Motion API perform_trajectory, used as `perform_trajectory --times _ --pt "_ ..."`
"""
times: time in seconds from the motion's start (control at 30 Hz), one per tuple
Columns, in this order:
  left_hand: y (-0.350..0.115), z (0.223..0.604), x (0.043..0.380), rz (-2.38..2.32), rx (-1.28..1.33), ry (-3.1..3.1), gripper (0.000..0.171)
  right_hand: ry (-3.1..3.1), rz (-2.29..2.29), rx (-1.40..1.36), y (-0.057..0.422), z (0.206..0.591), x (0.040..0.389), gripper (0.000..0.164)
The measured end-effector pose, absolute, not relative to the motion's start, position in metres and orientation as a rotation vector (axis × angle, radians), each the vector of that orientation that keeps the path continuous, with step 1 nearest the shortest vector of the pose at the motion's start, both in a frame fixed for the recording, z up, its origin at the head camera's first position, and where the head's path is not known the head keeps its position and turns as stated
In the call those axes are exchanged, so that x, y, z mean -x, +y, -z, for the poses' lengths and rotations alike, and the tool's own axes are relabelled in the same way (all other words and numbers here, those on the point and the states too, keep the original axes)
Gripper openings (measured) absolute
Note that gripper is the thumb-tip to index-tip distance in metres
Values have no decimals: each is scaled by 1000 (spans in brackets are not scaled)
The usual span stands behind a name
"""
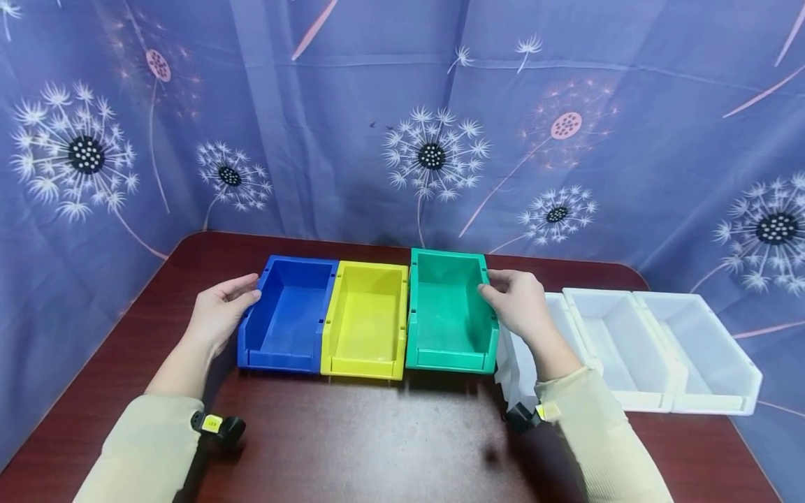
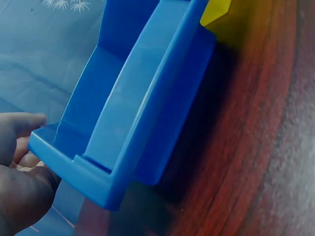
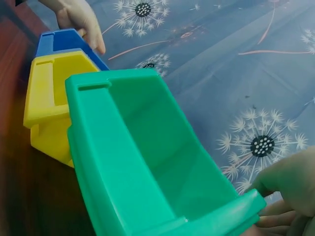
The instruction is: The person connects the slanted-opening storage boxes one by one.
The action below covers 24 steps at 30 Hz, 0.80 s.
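We identify three bins in a side-by-side row over the table [image 1: 377, 447]: a blue bin [image 1: 292, 307], a yellow bin [image 1: 366, 325] and a green bin [image 1: 448, 307], left to right. We note that the blue and yellow bins touch, while the green bin sits slightly higher, just beside the yellow one. With the left hand [image 1: 215, 311], we pinch the blue bin's outer side wall, thumb at the rim and fingers outside. With the right hand [image 1: 520, 300], we pinch the green bin's right wall, thumb over the rim and fingers outside. We locate white bins [image 1: 704, 342] at the right, partly hidden by the right forearm. Behind the table we see a dandelion-patterned curtain [image 1: 339, 140].
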<state>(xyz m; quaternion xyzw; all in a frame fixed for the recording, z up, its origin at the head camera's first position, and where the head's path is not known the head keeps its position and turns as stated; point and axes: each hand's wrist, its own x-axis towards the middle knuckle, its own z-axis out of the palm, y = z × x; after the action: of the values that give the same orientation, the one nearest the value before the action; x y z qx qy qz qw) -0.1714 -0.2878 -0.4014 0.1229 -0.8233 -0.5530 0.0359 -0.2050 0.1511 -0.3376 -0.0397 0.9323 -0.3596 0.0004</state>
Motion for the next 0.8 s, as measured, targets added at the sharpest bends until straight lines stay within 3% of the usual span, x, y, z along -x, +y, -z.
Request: perform_trajectory --times 0.1,0.47,0.63,0.8 --pt "-286 401 174 1701 -393 -2545 51 2925 1091 150 150 335 205 52" --pt "-282 402 175 1689 -360 -2547 48 2948 916 141 137 333 198 104" --pt "-282 405 175 1651 -350 -2568 49 2993 793 255 130 329 199 110" --pt "-283 406 174 1701 -345 -2526 51 2901 745 580 125 330 211 106"
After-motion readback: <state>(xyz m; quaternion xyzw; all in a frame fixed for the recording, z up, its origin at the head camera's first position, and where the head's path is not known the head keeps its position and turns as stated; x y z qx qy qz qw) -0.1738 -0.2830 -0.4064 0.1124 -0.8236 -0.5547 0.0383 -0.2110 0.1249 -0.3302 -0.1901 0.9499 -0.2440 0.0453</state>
